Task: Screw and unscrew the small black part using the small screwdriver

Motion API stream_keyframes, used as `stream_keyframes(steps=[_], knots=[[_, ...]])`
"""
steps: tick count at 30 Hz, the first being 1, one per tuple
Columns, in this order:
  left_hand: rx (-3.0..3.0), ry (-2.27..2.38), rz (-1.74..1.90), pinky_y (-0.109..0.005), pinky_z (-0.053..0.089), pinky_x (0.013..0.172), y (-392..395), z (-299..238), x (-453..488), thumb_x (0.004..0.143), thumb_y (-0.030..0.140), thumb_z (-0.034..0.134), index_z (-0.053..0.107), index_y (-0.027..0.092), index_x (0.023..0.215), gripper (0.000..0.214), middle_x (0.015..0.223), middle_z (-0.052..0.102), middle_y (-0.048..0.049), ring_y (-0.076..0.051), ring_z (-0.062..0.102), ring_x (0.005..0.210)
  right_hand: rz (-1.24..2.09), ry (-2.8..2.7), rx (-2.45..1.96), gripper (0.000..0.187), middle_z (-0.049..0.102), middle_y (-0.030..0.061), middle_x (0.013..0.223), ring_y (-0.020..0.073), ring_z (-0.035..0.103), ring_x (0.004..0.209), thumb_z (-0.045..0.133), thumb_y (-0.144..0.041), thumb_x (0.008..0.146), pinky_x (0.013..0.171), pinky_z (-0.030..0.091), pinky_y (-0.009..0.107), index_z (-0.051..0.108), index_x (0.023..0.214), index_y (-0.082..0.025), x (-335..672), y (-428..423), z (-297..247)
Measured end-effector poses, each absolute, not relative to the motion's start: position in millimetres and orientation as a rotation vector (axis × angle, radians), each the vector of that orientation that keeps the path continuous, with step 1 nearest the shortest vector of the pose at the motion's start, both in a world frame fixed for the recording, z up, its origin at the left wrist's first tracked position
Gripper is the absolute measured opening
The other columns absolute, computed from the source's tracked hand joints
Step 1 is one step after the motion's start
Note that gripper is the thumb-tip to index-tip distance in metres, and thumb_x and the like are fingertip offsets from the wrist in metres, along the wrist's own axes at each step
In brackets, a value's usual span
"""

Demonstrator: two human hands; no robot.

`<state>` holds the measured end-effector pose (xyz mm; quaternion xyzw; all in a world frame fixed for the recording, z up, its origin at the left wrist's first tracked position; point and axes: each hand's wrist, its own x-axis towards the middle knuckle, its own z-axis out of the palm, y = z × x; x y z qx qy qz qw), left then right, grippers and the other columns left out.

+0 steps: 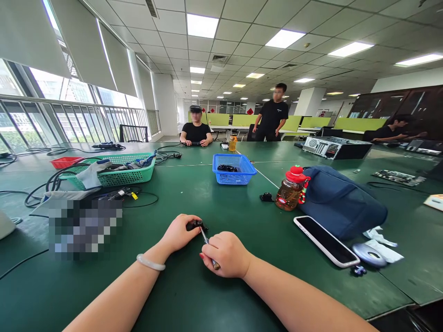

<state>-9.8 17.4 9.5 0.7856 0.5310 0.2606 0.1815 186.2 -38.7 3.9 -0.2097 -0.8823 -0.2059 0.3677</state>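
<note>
My left hand (180, 233), with a pale bangle on the wrist, is closed around a small black part (195, 225) just above the green table (187, 286). Its exact kind is too small to make out, and the fingers cover some of it. In my right hand (228, 253) is a screwdriver (205, 236), gripped by its handle. The metal shaft slants up and left, and its tip meets the black part. The end of the handle shows below my fingers.
Ahead stands a blue basket (235, 177) with black pieces inside. To the left are a green basket (138, 175) with gloves, and cables. On the right are a drink bottle (290, 191), navy bag (342, 198) and phone (325, 240). A person (196, 131) sits opposite; another (273, 115) stands.
</note>
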Motion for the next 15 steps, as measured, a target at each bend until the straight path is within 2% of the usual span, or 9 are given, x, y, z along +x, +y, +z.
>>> stream_keyframes(steps=[15], knots=[[2.247,1.471,0.761,-0.037,0.048,0.094,16.8,10.3,-10.1,0.074,0.033,0.060,0.074,0.025,0.101,0.031,0.101,0.074,-0.0049,-0.025,0.063,0.103,-0.560,-2.307,-0.526,0.026,0.050,-0.0018,0.056,0.0113,0.039,0.049,0.047,-0.026,0.088,0.051,0.023,0.028,0.053,0.063,-0.020,185.2,-36.7,1.1]])
